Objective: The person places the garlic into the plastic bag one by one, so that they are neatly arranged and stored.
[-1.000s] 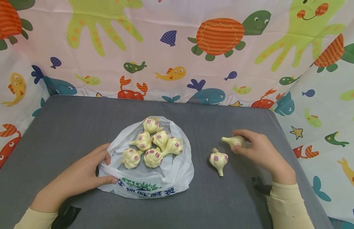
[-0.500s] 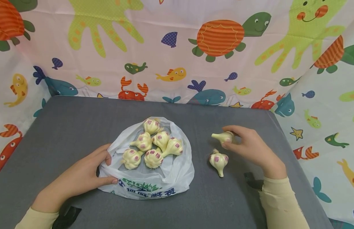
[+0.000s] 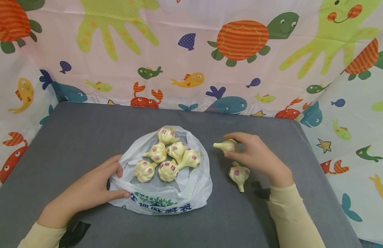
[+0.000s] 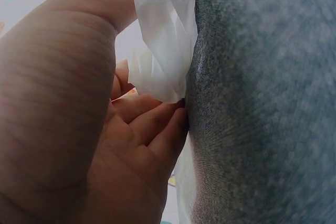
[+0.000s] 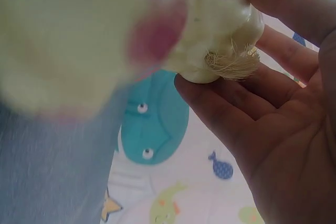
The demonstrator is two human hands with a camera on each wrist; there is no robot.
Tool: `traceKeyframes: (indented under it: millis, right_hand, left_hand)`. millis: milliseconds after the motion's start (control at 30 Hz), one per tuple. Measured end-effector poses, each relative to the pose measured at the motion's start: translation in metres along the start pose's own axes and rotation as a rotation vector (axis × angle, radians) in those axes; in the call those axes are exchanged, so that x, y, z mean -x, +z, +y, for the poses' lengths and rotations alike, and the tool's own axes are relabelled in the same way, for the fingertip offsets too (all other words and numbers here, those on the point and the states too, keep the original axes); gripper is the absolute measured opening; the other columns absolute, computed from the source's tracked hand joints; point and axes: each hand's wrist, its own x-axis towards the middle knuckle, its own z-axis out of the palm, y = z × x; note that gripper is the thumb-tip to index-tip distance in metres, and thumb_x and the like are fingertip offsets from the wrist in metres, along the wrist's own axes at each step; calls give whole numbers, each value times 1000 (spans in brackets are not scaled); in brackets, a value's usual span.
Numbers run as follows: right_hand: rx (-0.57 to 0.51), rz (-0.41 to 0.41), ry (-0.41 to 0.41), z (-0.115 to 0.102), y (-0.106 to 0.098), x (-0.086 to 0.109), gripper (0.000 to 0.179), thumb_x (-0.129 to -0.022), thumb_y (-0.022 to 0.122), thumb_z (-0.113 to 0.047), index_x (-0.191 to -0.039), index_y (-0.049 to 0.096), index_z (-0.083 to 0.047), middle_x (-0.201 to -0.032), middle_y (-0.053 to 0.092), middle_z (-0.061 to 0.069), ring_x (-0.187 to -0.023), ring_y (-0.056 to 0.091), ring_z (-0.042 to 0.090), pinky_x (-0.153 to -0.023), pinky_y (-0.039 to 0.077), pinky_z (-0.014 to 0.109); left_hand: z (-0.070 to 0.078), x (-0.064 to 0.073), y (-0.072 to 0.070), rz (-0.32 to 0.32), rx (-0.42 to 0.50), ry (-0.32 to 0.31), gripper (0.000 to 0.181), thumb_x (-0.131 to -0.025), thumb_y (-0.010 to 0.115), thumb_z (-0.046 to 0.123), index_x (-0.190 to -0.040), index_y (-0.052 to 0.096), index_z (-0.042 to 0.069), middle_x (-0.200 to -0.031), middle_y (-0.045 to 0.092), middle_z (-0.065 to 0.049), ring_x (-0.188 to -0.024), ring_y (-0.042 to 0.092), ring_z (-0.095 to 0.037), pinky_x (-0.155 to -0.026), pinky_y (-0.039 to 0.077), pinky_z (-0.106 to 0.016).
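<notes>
A white plastic bag (image 3: 199, 187) with green and blue print lies spread on the table, its mouth wide. Inside it sit several garlic bulbs (image 3: 168, 171) with purple patches. My left hand (image 3: 92, 186) grips the bag's left edge, thumb at the front; in the left wrist view the white film (image 4: 163, 40) hangs by its fingers. To the right of the bag, my right hand (image 3: 259, 155) pinches another garlic bulb (image 3: 226, 145), stem pointing left. Its root tuft (image 5: 236, 64) shows in the right wrist view. One loose garlic bulb (image 3: 239, 175) lies just below that hand.
The grey table (image 3: 117, 119) ends at a curtain (image 3: 166, 38) printed with sea animals, which stands along the back and both sides. Dark straps (image 3: 75, 234) are at the wrists. The loose bulb looms large and blurred in the right wrist view.
My right hand has carried its garlic bulb leftward, from right of the loose bulb to above it, nearer the bag. The left hand keeps its grip on the bag edge.
</notes>
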Motion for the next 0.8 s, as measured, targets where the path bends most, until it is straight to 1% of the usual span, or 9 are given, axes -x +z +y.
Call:
traceKeyframes:
  millis: [200,300,400,800]
  right_hand:
    - [-30,-28,-68,-12,11,-14,51,-92,90,-13,-138,71,-5,-136,73,11,-116,69,26,-103,55,58]
    - [-35,-36,-106,-15,17,-20,50,-92,90,-11,-138,71,-3,-135,73,13,-116,69,27,-102,55,58]
    - [-34,-47,-127,-19,22,-24,50,-92,90,-11,-137,71,-3,-134,74,13,-118,69,27,-103,55,59]
    - [-31,-119,-121,-41,36,-39,50,-94,87,-11,-140,69,-2,-136,73,11,-121,67,25,-106,55,53]
  left_hand:
    - [2,-1,-1,-4,9,9,59,-79,94,62,-103,53,26,-167,45,-8,-129,58,-27,-89,52,-43]
    - [3,-1,-1,-7,16,7,59,-79,94,61,-103,53,27,-167,45,-7,-129,58,-27,-89,52,-42]
    - [3,-2,-1,-12,16,9,59,-80,93,63,-103,53,26,-167,45,-8,-129,58,-27,-89,52,-42]
    - [2,0,-2,-5,19,3,58,-79,95,59,-102,53,26,-168,45,-9,-130,58,-27,-90,53,-45]
